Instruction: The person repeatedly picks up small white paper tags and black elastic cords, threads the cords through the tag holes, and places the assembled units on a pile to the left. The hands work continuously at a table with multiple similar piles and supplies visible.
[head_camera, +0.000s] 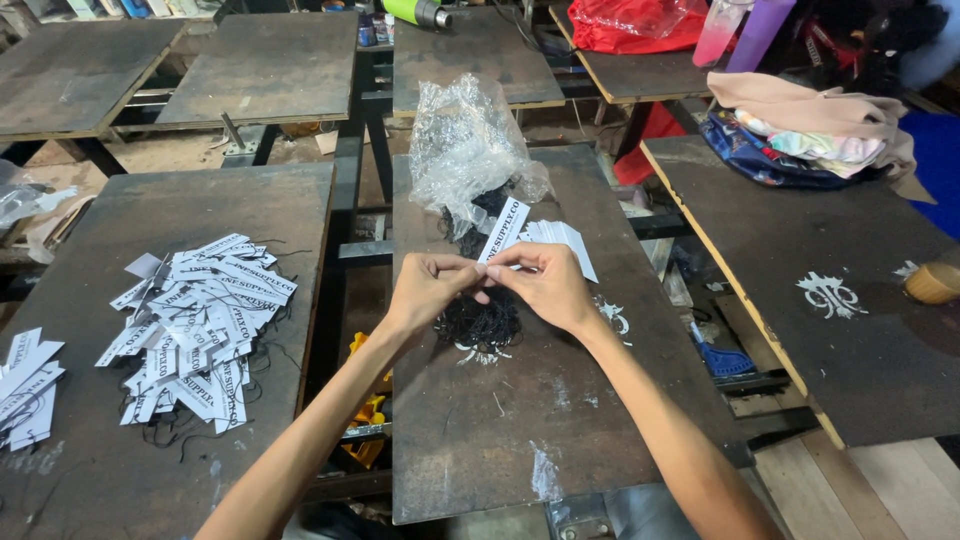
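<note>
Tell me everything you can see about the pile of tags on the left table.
The pile of tags is a loose, fanned heap of narrow white card strips with black print, lying flat and overlapping at many angles on the dark, worn left table. Thin black strings trail from under its lower edge. A smaller stack of tags lies apart at the table's left edge. Neither the left hand nor the right hand touches the pile.

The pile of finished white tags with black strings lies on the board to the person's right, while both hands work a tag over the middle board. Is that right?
Not quite. The head view shows the pile of white tags on the board to the person's left, not right. The rest holds: left hand and right hand hold a tag over the middle board.
</note>
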